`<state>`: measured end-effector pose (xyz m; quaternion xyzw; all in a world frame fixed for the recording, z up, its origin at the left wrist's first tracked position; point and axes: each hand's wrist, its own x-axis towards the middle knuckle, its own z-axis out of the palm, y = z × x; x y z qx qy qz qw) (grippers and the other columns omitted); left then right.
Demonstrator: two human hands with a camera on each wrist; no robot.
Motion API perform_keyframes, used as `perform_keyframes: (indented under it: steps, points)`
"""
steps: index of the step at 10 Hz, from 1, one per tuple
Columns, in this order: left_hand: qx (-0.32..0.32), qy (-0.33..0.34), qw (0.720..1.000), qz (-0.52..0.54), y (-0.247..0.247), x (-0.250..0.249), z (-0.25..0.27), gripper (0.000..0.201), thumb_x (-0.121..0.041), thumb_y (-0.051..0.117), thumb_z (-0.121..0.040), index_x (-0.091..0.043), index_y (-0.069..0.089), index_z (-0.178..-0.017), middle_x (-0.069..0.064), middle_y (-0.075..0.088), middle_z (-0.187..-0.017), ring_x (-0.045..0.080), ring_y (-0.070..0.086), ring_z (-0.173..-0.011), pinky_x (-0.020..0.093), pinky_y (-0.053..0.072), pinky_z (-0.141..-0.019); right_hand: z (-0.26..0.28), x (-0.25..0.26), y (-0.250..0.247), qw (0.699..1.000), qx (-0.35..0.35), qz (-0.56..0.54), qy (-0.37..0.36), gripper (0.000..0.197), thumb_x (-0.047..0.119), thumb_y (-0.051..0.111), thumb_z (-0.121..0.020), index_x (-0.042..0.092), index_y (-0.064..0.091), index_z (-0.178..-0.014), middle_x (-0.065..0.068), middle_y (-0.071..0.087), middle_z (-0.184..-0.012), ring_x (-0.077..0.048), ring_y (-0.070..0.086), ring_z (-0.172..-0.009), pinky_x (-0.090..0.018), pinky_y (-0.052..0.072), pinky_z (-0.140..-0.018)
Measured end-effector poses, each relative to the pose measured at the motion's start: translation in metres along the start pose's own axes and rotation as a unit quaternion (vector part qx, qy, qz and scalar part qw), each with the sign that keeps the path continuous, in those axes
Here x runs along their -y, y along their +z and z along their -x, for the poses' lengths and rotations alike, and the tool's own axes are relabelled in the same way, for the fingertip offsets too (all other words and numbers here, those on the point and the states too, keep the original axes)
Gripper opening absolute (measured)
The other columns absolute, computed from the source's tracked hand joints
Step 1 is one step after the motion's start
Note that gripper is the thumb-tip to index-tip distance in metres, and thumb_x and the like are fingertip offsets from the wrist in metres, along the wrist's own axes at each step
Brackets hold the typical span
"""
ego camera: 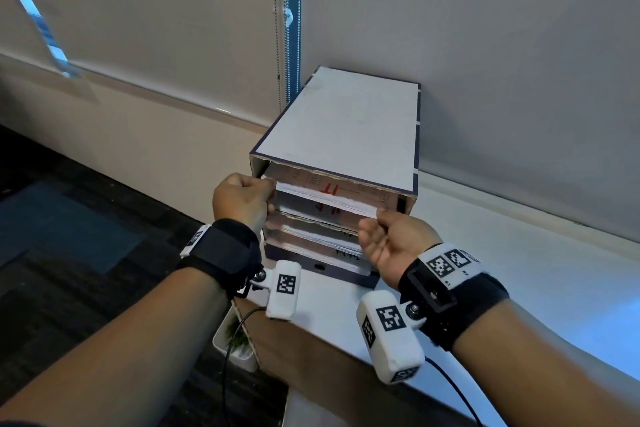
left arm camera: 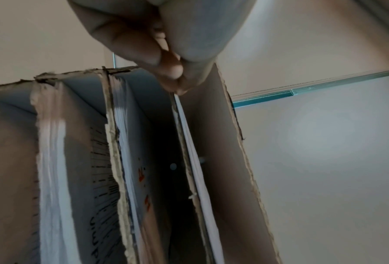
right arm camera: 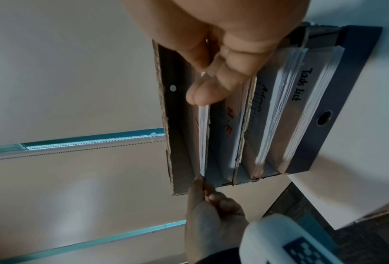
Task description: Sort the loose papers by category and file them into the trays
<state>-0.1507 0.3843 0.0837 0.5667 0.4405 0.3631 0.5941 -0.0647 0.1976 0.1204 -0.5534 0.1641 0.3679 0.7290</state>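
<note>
A cardboard tray stack [ego camera: 343, 128] with several shelves stands on the white table, against the blind. Its lower shelves hold paper piles; two labels read "Admin" [right arm camera: 260, 100] and "Task List" [right arm camera: 302, 84]. A thin paper stack [ego camera: 322, 194] with red writing lies partly inside the top slot. My left hand [ego camera: 268, 198] pinches its left front corner between thumb and curled fingers [left arm camera: 166, 71]. My right hand [ego camera: 375, 218] pinches the right front corner, fingers [right arm camera: 202, 96] under the sheets. In the right wrist view, the same paper stack [right arm camera: 203, 139] runs edge-on between both hands.
The white table [ego camera: 519, 288] stretches to the right of the trays. Bead chains [ego camera: 287, 28] hang by the blind behind the stack. A small white planter [ego camera: 235, 347] sits below the table's left edge, over dark carpet [ego camera: 69, 236].
</note>
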Motion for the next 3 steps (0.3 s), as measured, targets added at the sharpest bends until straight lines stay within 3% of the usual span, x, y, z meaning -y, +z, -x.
perform_keyframes:
  steps: [1, 2, 3]
  points:
    - [-0.012, 0.036, 0.998, -0.046, -0.005, 0.001, -0.001, 0.027, -0.022, 0.075, -0.077, -0.017, 0.052, -0.063, 0.003, 0.058, -0.057, 0.02, 0.052, -0.053, 0.034, 0.046, -0.055, 0.001, 0.002, -0.007, 1.0, 0.025, 0.014, 0.008, 0.013, 0.014, 0.054, -0.1, 0.006, 0.055, -0.09, -0.009, 0.063, -0.054, -0.014, 0.063, -0.041, -0.023, 0.052, -0.039]
    - [0.03, 0.157, 0.979, -0.127, -0.014, -0.005, 0.021, 0.032, -0.025, 0.071, -0.084, -0.019, 0.048, -0.063, -0.001, 0.055, -0.061, 0.011, 0.046, -0.057, 0.026, 0.044, -0.058, 0.002, 0.01, -0.033, 0.994, 0.078, 0.07, 0.029, 0.015, 0.016, 0.058, -0.097, 0.005, 0.061, -0.089, -0.008, 0.064, -0.063, -0.015, 0.064, -0.047, -0.024, 0.054, -0.044]
    - [0.218, 0.265, 0.898, -0.274, -0.02, 0.0, 0.063, 0.027, -0.033, 0.065, -0.086, -0.026, 0.047, -0.066, -0.008, 0.052, -0.059, 0.006, 0.047, -0.056, 0.017, 0.037, -0.051, 0.007, 0.015, -0.071, 0.973, 0.045, 0.225, -0.02, 0.013, 0.014, 0.06, -0.095, 0.002, 0.065, -0.096, -0.01, 0.065, -0.07, -0.018, 0.063, -0.055, -0.028, 0.055, -0.054]
